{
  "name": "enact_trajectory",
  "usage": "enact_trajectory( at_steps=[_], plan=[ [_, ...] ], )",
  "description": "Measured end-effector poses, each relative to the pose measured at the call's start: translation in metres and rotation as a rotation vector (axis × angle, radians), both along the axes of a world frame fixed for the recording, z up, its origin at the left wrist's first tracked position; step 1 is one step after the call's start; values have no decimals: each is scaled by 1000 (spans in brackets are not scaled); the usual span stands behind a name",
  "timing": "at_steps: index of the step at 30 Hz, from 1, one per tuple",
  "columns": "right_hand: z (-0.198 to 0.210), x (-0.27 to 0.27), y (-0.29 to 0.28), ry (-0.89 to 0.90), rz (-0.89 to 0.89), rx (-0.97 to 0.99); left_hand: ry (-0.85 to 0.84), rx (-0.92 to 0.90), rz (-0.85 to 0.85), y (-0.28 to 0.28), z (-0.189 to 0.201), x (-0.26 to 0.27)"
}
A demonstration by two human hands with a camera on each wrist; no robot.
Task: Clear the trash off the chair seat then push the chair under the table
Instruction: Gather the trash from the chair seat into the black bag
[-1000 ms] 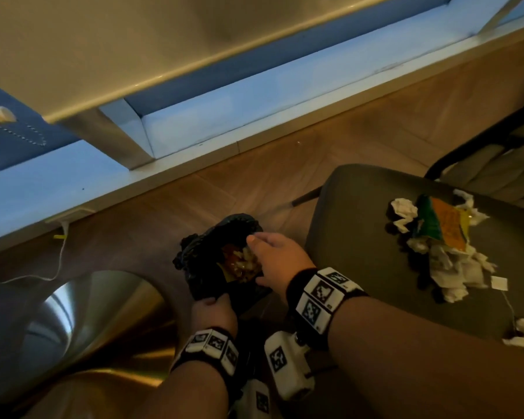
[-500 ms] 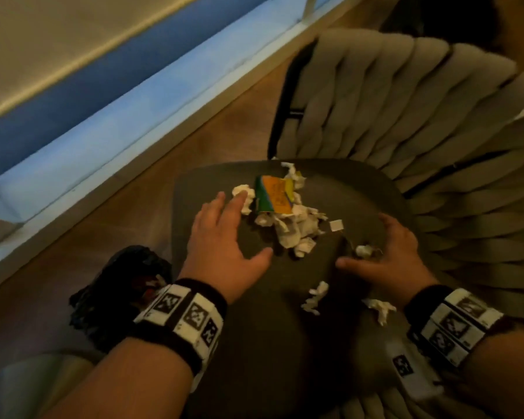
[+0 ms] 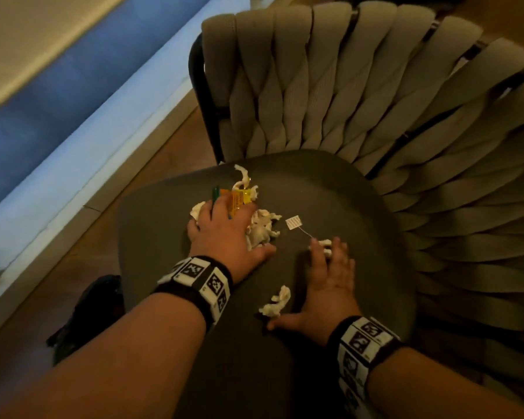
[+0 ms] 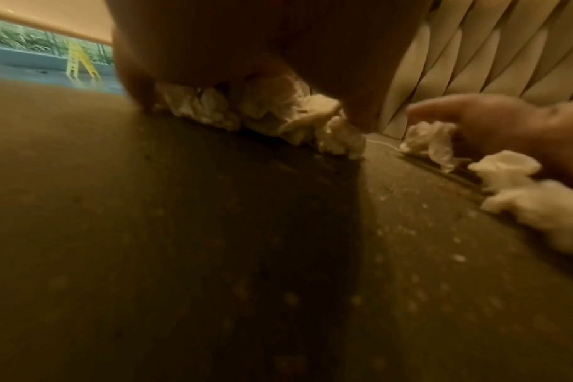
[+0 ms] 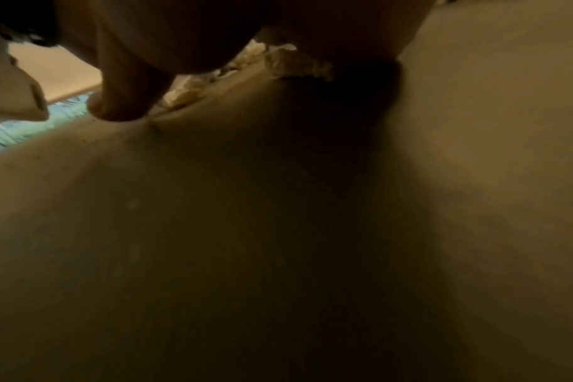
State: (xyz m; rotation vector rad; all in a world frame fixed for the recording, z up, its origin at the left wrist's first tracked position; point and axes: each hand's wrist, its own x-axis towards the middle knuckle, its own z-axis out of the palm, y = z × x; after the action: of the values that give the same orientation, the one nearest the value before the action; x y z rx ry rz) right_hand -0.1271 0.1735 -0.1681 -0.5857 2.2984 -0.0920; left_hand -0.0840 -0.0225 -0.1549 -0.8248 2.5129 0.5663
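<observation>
**Both hands down on the chair seat, trash underneath**

Left hand (image 3: 224, 234) sits palm-down over the main heap of crumpled paper (image 3: 262, 229), fingers curled round the pile and thumb stretched out flat on the seat (image 3: 330, 189); the left wrist view shows white tissue bunched right beneath the palm; an orange and green wrapper (image 3: 235, 199) pokes out past the fingertips, with one twisted paper strip (image 3: 244, 175) standing just beyond it, toward the backrest (image 3: 360, 86).

Right hand (image 3: 330, 285) lies further right on the same seat, fingers spread and fairly straight, fingertips touching a small paper wad (image 3: 324, 244); a thin string runs from that wad to a little white tag (image 3: 294, 222) lying between the two hands; another scrap of paper (image 3: 276, 303) rests just beside the right thumb, near the front of the seat.

Off the left edge of the chair, down on the wooden floor (image 3: 73, 252), a dark bag (image 3: 94, 309) is partly in view; a pale window ledge (image 3: 88, 158) runs along the floor beyond it.
</observation>
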Motion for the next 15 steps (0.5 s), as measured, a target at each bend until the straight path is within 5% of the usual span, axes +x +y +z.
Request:
enact_trajectory(
  at_steps=[15],
  plan=[
    [-12, -36, -69, 193, 221, -218, 353, 255, 350, -16, 20, 27]
  ],
)
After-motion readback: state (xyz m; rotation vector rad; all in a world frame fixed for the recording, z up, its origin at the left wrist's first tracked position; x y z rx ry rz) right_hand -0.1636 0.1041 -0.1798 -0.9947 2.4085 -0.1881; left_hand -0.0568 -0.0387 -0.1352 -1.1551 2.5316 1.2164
